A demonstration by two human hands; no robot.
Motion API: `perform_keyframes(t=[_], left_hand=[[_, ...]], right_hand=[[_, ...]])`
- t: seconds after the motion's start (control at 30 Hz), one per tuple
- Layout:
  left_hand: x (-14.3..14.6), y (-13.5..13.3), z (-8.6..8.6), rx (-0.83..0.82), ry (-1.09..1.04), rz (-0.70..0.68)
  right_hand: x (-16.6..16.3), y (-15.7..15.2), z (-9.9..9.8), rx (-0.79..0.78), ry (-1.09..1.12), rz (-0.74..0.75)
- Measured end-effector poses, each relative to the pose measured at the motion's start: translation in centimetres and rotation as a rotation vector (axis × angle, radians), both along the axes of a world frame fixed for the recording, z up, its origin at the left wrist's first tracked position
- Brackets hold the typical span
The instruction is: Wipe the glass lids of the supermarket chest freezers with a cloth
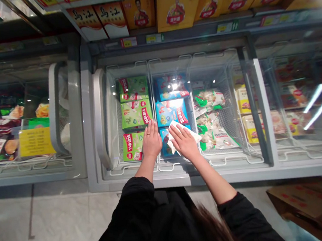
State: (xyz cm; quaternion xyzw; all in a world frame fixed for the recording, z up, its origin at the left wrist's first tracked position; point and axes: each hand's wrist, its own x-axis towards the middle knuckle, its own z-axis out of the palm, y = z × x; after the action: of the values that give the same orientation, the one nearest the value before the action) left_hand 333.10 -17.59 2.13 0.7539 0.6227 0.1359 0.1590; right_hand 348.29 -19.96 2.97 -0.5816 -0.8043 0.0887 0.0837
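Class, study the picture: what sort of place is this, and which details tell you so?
Probably a supermarket's frozen-food section: a glass-topped freezer holds packaged food in wire baskets, and price tags line the shelf edge beneath yellow boxes.

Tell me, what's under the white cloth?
Beneath the white cloth, itself under the right hand, a blue package shows around the edges. Cloth and hand cover the package's middle; whether the cloth touches it, I can't tell.

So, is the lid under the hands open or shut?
Shut: reflections show the lid over the packs, its handle by the left frame.
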Motion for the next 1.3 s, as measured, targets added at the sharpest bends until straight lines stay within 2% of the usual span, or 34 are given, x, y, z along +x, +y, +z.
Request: perform_keyframes(t=[0.1,0.2,0.27,0.33,0.4,0.47,0.53,0.6,0.67,0.77,0.83,0.9,1.0,1.13,1.2,1.3], left_hand=[[-0.1,0.2,-0.1,-0.002,-0.007,-0.002],[-0.2,0.4,-0.2,-0.017,-0.013,-0.005],[-0.3,0.4,-0.3,-0.019,-0.012,-0.009],[-0.4,0.5,-0.3,-0.012,-0.002,-0.014],[-0.5,0.6,-0.3,-0.013,0.011,-0.016],[-0.6,0.7,-0.1,-0.027,0.011,-0.020],[-0.8,0.8,0.2,-0.044,-0.005,-0.022],[-1.0,0.9,0.4,-0.060,-0.027,-0.026],[-1.3,1.0,0.6,-0.082,-0.036,-0.028],[-1.9,1.5,0.9,-0.134,-0.019,-0.047],[-2.3,2.5,1.2,-0.157,-0.003,-0.064],[-2.7,4.3,1.6,-0.150,0.000,-0.053],[-3.1,8.1,2.1,-0.090,-0.012,0.006],[-3.1,12.6,2.3,-0.010,-0.017,0.025],[-2.9,13.7,2.2,0.004,-0.005,0.024],[-2.7,14.2,2.2,-0.002,0.018,0.035]], right_hand=[[-0.1,1.6,-0.2,0.048,0.009,-0.094],[-1.9,4.4,-0.4,0.101,0.031,-0.232],[-3.4,6.1,-0.3,0.113,0.044,-0.255],[-4.2,7.1,-0.1,0.101,0.051,-0.173],[-4.1,7.5,0.1,0.067,0.047,0.004],[-3.1,7.4,0.3,0.023,0.033,0.201],[-1.6,7.0,0.4,-0.008,0.010,0.267],[-0.3,7.0,0.6,-0.005,-0.012,0.133],[0.2,7.6,0.5,0.031,-0.022,-0.110],[-1.0,9.8,0.2,0.101,-0.009,-0.385],[-2.7,11.7,0.0,0.125,-0.001,-0.448],[-4.3,13.1,0.1,0.114,-0.007,-0.402],[-5.4,13.1,0.8,0.057,-0.037,-0.211],[-4.0,10.5,1.7,-0.039,-0.080,0.018],[-2.9,9.6,1.8,-0.069,-0.097,0.013],[-1.8,10.5,1.4,-0.066,-0.110,-0.159]])
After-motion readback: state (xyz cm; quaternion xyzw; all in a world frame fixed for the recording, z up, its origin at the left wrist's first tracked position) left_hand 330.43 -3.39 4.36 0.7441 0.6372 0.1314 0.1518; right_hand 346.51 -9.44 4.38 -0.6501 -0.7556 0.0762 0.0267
